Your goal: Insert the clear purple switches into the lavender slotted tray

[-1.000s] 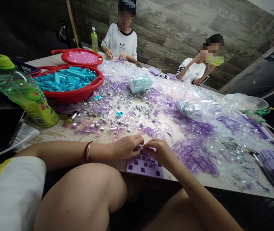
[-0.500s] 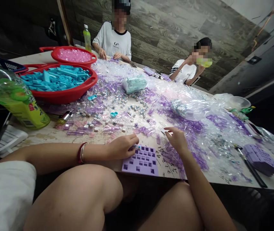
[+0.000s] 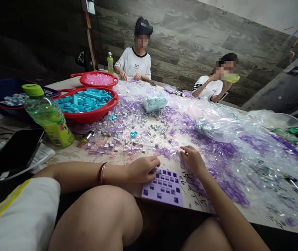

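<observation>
A purple tray with square holes [image 3: 162, 191] lies at the table's near edge. My left hand [image 3: 144, 169] rests over its upper left corner, fingers curled together; small white-and-blue pieces show by the fingertips, but what they grip is too small to make out. To the right, my right hand [image 3: 192, 158] hovers or rests just beyond the tray, beside clear purple pieces [image 3: 168, 152], its fingers apart with nothing visible between them. Handwritten marks show on the table right of the tray.
Red baskets hold blue pieces [image 3: 86, 100] and pink pieces [image 3: 99, 79]. A green-capped bottle [image 3: 51, 118] and a phone [image 3: 16, 150] stand and lie left. Loose parts surround a wrapped packet [image 3: 154, 103]. Two people sit across the table [image 3: 70, 155].
The view has shifted left and up, so things appear lower and farther right. My right hand's fingers have moved closer to the table, and the thin piece seen at its fingertips no longer shows.
</observation>
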Motion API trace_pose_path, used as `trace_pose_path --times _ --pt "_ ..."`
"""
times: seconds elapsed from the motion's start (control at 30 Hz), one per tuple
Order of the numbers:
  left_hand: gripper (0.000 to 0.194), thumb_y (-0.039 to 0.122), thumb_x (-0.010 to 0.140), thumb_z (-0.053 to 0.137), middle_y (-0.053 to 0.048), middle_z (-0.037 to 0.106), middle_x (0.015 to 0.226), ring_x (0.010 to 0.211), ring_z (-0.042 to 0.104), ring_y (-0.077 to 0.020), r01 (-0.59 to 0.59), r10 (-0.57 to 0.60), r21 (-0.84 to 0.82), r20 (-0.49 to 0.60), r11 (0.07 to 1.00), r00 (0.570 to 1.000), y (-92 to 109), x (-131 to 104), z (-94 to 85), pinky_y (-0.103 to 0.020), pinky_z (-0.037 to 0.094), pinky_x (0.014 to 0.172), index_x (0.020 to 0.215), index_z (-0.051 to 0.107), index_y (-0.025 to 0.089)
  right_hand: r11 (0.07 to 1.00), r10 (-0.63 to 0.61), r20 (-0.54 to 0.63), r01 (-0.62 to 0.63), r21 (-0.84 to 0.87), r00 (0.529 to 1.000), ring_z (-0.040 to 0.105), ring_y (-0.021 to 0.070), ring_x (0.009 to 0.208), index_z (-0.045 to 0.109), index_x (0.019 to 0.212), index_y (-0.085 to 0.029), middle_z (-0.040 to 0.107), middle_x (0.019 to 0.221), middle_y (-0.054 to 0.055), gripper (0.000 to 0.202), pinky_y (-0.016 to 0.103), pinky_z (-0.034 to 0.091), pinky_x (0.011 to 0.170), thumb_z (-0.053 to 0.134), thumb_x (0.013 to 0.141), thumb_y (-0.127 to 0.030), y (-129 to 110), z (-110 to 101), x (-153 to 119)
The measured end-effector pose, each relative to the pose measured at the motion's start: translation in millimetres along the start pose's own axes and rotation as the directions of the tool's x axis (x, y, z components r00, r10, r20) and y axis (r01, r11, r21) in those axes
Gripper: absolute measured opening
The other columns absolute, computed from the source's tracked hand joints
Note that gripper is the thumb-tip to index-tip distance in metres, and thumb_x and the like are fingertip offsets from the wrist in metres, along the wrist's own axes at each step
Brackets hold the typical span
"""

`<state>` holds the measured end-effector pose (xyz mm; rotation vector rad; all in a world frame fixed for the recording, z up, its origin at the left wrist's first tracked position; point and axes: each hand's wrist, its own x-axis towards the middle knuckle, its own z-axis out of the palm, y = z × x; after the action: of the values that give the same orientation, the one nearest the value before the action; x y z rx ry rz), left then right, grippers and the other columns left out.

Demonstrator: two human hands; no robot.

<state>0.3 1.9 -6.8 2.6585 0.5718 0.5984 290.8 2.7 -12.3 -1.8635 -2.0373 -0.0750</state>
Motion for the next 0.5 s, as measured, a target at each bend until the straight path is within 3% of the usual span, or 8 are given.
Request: trace_pose_path --times 0.17,0.33,0.4,0.5 --pt "0.013 0.016 0.077 0.049 -0.003 0.055 0.091 0.076 0.052 -0.0155 -0.011 0.011 0.026 0.003 1.000 1.000 0.7 -0.1 -0.5 -0.025 0.042 0.066 0.090 0.046 0.019 0.997 0.018 -0.083 -0.013 0.071 0.996 0.062 0.0193 0.069 0.069 0.099 -0.015 0.065 0.091 0.009 0.026 0.033 0.050 0.068 0.052 0.078 -0.020 0.6 -0.6 -0.7" --pt "0.012 0.017 0.079 0.048 -0.003 0.055 0.093 0.077 0.053 -0.0154 0.008 -0.008 0.018 0.019 1.000 1.000 1.5 -0.6 -1.9 -0.025 0.043 0.067 0.091 0.046 0.019 0.977 0.034 -0.169 0.003 0.211 0.985 0.058 0.0161 0.061 0.069 0.083 -0.016 0.061 0.077 0.006 0.019 0.031 0.050 0.060 0.054 0.076 -0.026 -15.1 -18.0 -2.4" --pt "0.012 0.017 0.080 0.048 -0.003 0.055 0.094 0.078 0.053 -0.0156 0.015 -0.016 0.012 0.028 1.000 0.999 1.7 -0.6 -2.3 -0.025 0.043 0.068 0.092 0.046 0.019 0.951 0.054 -0.142 -0.007 0.310 0.988 0.058 0.0153 0.062 0.067 0.080 -0.017 0.060 0.077 0.005 0.015 0.029 0.050 0.059 0.055 0.075 -0.026 -27.1 -26.6 -5.0" --pt "0.013 0.017 0.080 0.048 -0.003 0.055 0.094 0.079 0.054 -0.0162 0.014 -0.015 0.011 0.030 1.000 0.999 1.9 -0.7 -2.7 -0.026 0.044 0.069 0.092 0.046 0.019 0.895 0.035 -0.013 -0.025 0.446 0.999 0.060 0.0157 0.065 0.063 0.079 -0.018 0.062 0.078 0.005 0.010 0.029 0.051 0.061 0.057 0.074 -0.025 -48.1 -37.7 -11.5"
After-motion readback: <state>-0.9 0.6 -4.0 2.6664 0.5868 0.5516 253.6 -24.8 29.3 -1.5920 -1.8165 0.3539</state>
